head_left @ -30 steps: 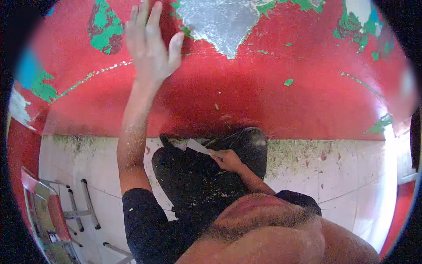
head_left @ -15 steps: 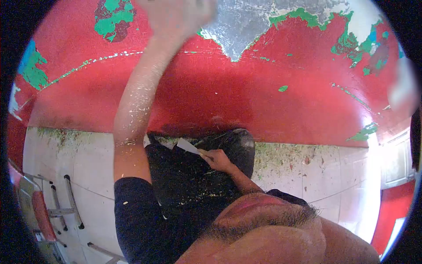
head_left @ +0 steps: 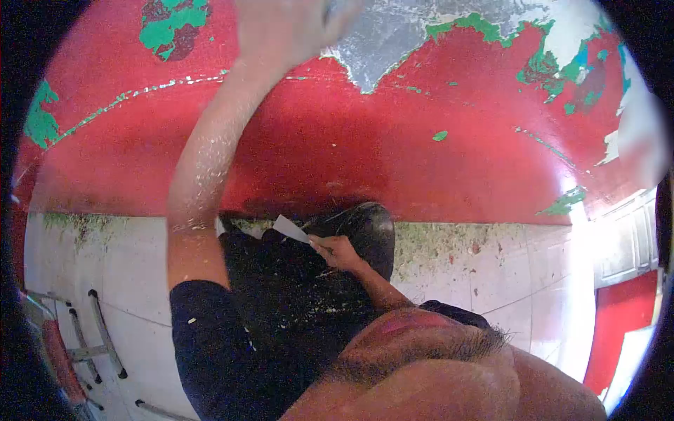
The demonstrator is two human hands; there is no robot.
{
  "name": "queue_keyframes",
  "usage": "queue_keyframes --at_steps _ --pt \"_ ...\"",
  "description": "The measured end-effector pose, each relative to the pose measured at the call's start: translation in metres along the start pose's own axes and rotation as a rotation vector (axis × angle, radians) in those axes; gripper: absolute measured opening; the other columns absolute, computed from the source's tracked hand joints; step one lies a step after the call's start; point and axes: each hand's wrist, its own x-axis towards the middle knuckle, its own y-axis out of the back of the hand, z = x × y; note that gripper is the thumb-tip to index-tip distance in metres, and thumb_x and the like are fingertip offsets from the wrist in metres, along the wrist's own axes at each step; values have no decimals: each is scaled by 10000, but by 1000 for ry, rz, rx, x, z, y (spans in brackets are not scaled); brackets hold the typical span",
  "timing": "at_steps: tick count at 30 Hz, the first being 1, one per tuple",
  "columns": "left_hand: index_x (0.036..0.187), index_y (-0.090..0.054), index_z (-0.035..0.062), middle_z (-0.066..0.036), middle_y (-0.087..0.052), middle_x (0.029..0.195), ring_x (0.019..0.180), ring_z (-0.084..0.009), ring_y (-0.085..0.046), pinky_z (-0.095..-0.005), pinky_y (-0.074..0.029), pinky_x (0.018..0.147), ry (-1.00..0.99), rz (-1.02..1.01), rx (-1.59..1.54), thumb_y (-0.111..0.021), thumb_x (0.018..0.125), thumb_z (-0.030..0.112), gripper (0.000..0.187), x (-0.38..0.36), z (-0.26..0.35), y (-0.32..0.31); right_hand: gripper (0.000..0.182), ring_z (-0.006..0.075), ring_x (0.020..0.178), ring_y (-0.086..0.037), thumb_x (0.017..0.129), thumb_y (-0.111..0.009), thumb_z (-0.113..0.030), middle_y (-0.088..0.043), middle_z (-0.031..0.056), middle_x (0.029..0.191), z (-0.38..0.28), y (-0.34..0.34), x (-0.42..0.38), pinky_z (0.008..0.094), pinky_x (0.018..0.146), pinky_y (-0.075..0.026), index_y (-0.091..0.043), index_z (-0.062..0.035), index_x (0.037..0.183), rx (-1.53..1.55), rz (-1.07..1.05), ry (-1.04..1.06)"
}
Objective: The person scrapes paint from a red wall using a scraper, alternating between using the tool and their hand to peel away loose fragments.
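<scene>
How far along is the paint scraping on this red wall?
Done: bare grey patch near the top, flakes on the floor. In hand: right hand holds a scraper low; left hand is raised against the wall. Left: most red paint remains.

Black short sleeves (head_left: 203, 316), paint-flecked forearm (head_left: 200, 175)

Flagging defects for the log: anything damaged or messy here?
Yes. The red painted wall is peeling, with green and grey patches showing at the top. Paint flakes litter the white tiled floor along its base. The right hand holds a flat-bladed scraper.
</scene>
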Motion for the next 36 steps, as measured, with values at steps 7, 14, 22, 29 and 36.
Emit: queue_keyframes --at_steps 7,14,22,29,36 --pt "1508 -386 228 -9 -352 1570 1459 -202 -319 -610 -167 1174 -832 -162 -414 -632 879 490 724 -52 -10 -1 360 283 629 -672 987 -608 -275 -703 138 795 -5 -1 1 382 589 -536 -644 -123 1311 131 33 -8" --pt "1372 -588 224 38 -508 1488 1406 -161 -425 -482 -198 1215 -639 -107 -455 -667 891 314 495 -116 -45 -8 398 37 565 -493 1000 -606 -286 -616 -43 767 -65 86 -14 219 499 -416 -633 -62 1327 744 130 -443" --pt "1114 -683 45 -122 -705 1121 1099 -291 -652 -485 -338 1089 278 -221 -1618 -451 1013 396 433 -130 36 44 459 105 734 -579 980 -588 -177 -656 34 912 -184 205 37 264 666 -497 -541 7 1397 342 501 -46" --pt "1147 -568 24 -116 -669 1004 913 -232 -677 -368 -549 806 1001 -456 -2492 -462 1040 376 383 -62 76 46 485 125 809 -622 964 -567 -72 -652 134 958 -243 227 127 288 708 -504 -491 -35 1442 -178 693 146" --pt "1025 -582 64 -67 -630 852 747 -194 -656 -341 -574 696 1124 -514 -2818 -428 1069 362 339 -58 56 32 416 52 729 -609 970 -592 -72 -704 108 863 -255 201 152 259 652 -517 -562 -21 1383 -541 893 239"
